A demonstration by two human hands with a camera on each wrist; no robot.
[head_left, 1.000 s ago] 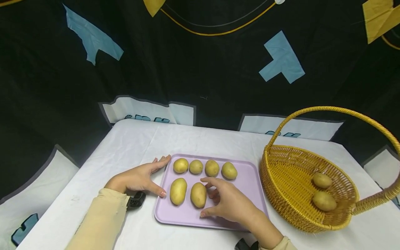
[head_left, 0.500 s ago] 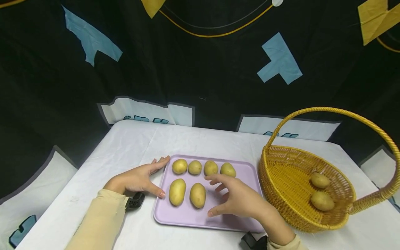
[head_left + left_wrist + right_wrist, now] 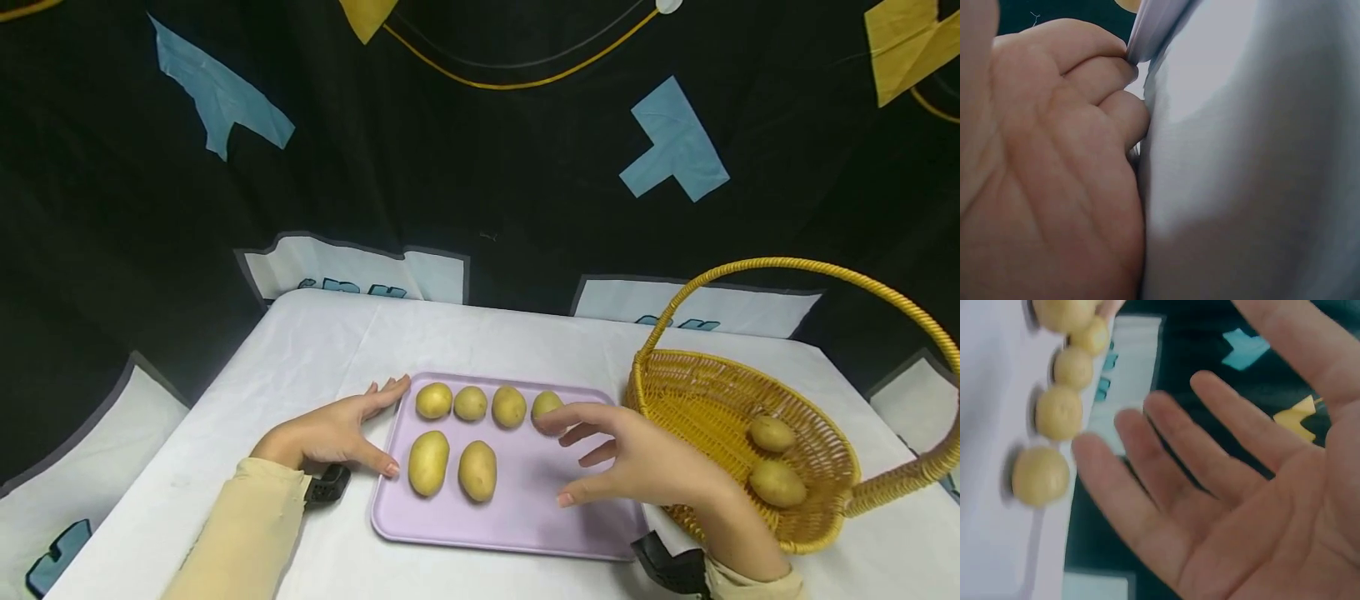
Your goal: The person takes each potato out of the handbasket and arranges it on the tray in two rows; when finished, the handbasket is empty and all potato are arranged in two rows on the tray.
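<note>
A lilac tray (image 3: 525, 521) lies on the white table, bearing potatoes. Several small potatoes (image 3: 509, 407) form a row along its back, and two larger oval ones (image 3: 477, 472) lie in front at the left. My left hand (image 3: 333, 427) rests at the tray's left edge, thumb and fingers spread; in the left wrist view its fingertips meet the tray rim (image 3: 1160, 28). Above the tray's right side is my right hand (image 3: 637, 454), fingers loosely bent and holding nothing. Its index finger partly covers the rightmost back potato (image 3: 547, 403). The right wrist view shows its palm (image 3: 1260, 550) bare.
At the right stands a yellow wicker basket (image 3: 697, 417) with a tall arched handle (image 3: 795, 262). Two potatoes (image 3: 777, 483) lie inside it, toward its right end. A black cloth (image 3: 480, 183) with coloured shapes hangs behind the table.
My right hand has drawn away from the right-hand front potato and moved right, toward the basket. That potato stays on the tray. The left hand keeps its place.
</note>
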